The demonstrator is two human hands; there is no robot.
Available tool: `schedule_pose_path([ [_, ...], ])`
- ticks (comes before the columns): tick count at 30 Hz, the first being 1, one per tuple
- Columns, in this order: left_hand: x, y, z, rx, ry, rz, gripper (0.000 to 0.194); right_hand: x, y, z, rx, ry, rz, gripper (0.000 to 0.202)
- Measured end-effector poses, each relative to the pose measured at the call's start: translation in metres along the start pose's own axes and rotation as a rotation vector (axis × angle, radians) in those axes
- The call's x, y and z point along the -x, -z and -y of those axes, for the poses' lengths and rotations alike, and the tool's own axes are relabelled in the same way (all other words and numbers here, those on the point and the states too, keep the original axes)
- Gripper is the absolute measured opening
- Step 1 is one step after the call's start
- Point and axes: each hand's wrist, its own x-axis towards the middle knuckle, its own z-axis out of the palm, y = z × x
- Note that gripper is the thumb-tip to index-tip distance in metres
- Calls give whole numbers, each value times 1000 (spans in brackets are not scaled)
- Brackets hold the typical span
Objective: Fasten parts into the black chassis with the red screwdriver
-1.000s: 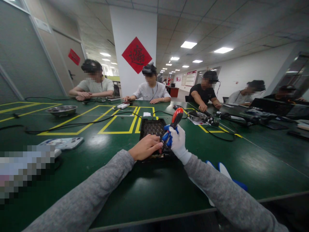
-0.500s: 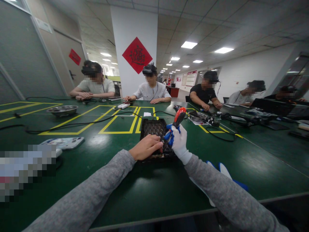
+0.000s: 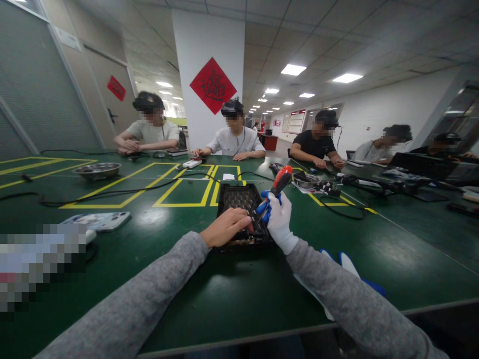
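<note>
Gripping a screwdriver, right hand at black tray's right edge, left hand over left edge, its grip unclear, green tabletop around

Mottled grey left sleeve at eight o'clock, matching right sleeve at four, bare left hand, blue-fingered white glove on right hand
</note>
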Motion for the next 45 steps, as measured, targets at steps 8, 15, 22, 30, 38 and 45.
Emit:
schedule_pose_path([
  [8, -12, -1, 15, 230, 189, -36, 33, -3, -5, 10, -118, -70, 79, 34],
  [15, -24, 4, 24, 332, 150, 18, 29, -8, -7, 16, -186, -121, 175, 33],
  [22, -10, -3, 51, 229, 251, -14, 37, -17, -2, -2, -187, -167, 95, 41],
  [30, -12, -3, 53, 88, 244, -30, 37, -19, 0, -14, -244, -310, 94, 46],
  [38, -11, -1, 54, 51, 286, -31, 38, -19, -3, -17, -322, -380, 97, 48],
  [45, -8, 4, 44, 174, 311, -42, 42, -14, -5, -11, -272, -321, 121, 48],
])
